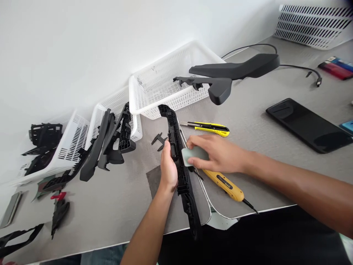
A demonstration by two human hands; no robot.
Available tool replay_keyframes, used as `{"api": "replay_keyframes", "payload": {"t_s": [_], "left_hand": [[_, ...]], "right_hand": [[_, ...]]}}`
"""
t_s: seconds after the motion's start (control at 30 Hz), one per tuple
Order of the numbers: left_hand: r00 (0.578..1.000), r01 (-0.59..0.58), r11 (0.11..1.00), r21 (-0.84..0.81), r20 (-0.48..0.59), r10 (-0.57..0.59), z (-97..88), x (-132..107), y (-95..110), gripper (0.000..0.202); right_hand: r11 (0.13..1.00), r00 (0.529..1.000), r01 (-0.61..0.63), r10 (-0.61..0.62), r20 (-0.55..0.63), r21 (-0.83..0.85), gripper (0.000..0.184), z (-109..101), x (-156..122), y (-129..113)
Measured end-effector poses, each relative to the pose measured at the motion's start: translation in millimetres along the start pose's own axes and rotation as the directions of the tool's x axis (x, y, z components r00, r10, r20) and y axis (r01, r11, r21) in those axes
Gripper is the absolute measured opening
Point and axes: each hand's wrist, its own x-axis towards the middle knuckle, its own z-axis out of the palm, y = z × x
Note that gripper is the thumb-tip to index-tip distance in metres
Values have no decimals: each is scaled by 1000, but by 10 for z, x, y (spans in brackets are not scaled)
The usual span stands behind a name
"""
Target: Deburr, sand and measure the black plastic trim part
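Observation:
A long black plastic trim piece (pixel 190 206), its ribbed inner side showing, stands at a slant over the front of the table. My left hand (pixel 168 169) is closed around its middle, thumb pointing up along its side. My right hand (pixel 213 152) grips a pale grey-green flat pad (pixel 188 156) between thumb and fingers, its edge up against the trim piece. Beneath that hand lies a yellow corded handheld tool (pixel 227 186), its tip partly hidden. Just beyond is a yellow and black utility knife (pixel 211 128) with its blade out. Left of the trim sits a small black caliper-like piece (pixel 159 141).
White perforated baskets (pixel 134 96) line the wall, several with black plastic parts. Two dark trim parts (pixel 239 66) lean over one basket's rim. A black phone (pixel 306 125), lighters (pixel 335 69) and a cable (pixel 300 67) lie right. A dark sheet (pixel 153 180) is under my left hand.

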Motion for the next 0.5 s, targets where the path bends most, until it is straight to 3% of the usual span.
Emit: {"api": "replay_keyframes", "payload": {"t_s": [0.1, 0.3, 0.5], "left_hand": [[1000, -30, 1000, 4, -8, 30, -5, -1, -3, 42], [998, -22, 1000, 20, -58, 23, -45, 12, -20, 44], [1000, -10, 1000, 22, -5, 10, -14, -6, 0, 44]], "right_hand": [[1000, 1000, -15, 15, -20, 2, 22, 9, -1, -5], [989, 985, 119, -129, 118, 86, 18, 115, -23, -116], [1000, 1000, -18, 18, -17, 24, 23, -22, -5, 16]]}}
